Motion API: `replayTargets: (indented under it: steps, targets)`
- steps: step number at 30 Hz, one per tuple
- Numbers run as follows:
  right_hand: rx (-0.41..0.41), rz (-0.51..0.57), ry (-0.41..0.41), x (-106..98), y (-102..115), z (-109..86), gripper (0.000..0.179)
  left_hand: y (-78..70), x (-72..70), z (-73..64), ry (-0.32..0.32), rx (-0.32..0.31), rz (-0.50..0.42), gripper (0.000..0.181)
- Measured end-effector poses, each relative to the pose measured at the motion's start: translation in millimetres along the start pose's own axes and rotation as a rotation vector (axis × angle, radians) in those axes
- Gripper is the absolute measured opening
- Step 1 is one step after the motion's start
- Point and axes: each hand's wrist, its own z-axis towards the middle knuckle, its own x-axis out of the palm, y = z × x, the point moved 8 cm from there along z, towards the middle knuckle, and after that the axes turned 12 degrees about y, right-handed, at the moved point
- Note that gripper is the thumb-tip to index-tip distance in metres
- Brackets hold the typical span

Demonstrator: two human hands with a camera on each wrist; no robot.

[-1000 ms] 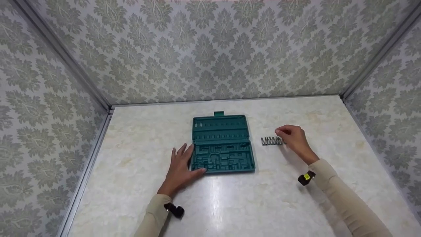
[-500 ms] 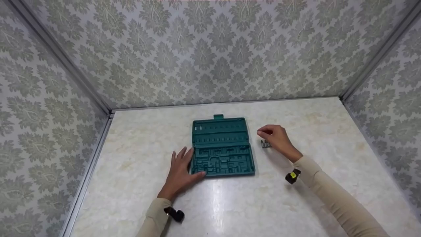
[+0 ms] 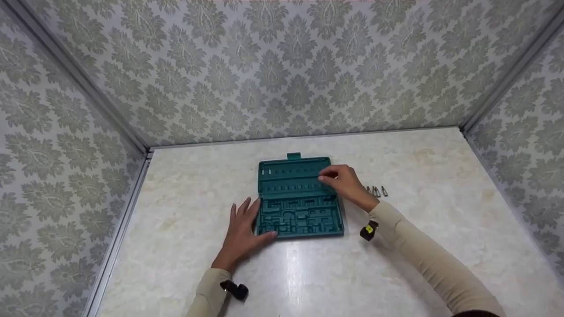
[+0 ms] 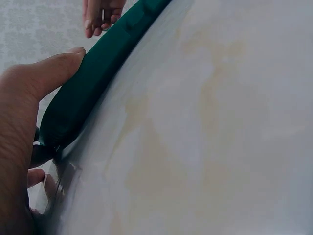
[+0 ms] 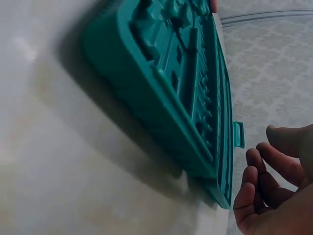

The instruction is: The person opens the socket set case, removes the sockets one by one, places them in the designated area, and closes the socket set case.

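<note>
A teal plastic tool case (image 3: 304, 233) lies open flat on the table, with molded slots in both halves. Two small metal pieces (image 3: 266, 172) sit in its far left slots. My left hand (image 3: 241, 229) rests at the near left corner, fingers spread along the side, thumb on the front edge. Over the right part of the far half, my right hand (image 3: 346, 182) has thumb and forefinger together. A small metal bit (image 4: 103, 14) shows between its fingers in the left wrist view. Several pointed bits (image 3: 376, 191) stand on the table behind this hand, partly hidden.
The pale marbled table (image 3: 185, 189) ends at a patterned back wall (image 3: 282, 75), with side walls left and right. A latch tab (image 3: 294, 156) sticks out from the case's far edge. Each wrist wears a small black camera (image 3: 369, 230).
My right hand has moved left from the row of bits to above the far half of the case. The bits at the row's right end have come into sight. My left hand stays put.
</note>
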Motion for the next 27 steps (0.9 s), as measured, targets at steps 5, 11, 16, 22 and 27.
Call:
replayTargets:
  steps: [5,11,16,22,27]
  targets:
    - [-0.01,-0.007,0.019,14,4,20.0,0.024,1.3,1.5,0.3,0.004,-0.008,-0.005,0.116]
    - [-0.042,-0.043,0.047,30,12,40.7,0.024,0.4,2.3,-0.7,0.002,-0.003,-0.004,0.116]
    - [-0.063,-0.039,0.084,44,19,57.5,0.025,-0.6,2.7,-0.6,-0.001,-0.008,-0.012,0.116]
    - [-0.091,-0.046,0.115,61,29,75.6,0.024,-2.2,3.8,0.5,0.01,0.008,-0.006,0.115]
    - [-0.122,-0.072,0.108,74,37,90.7,0.022,-1.1,1.3,-0.1,0.01,0.009,-0.009,0.116]
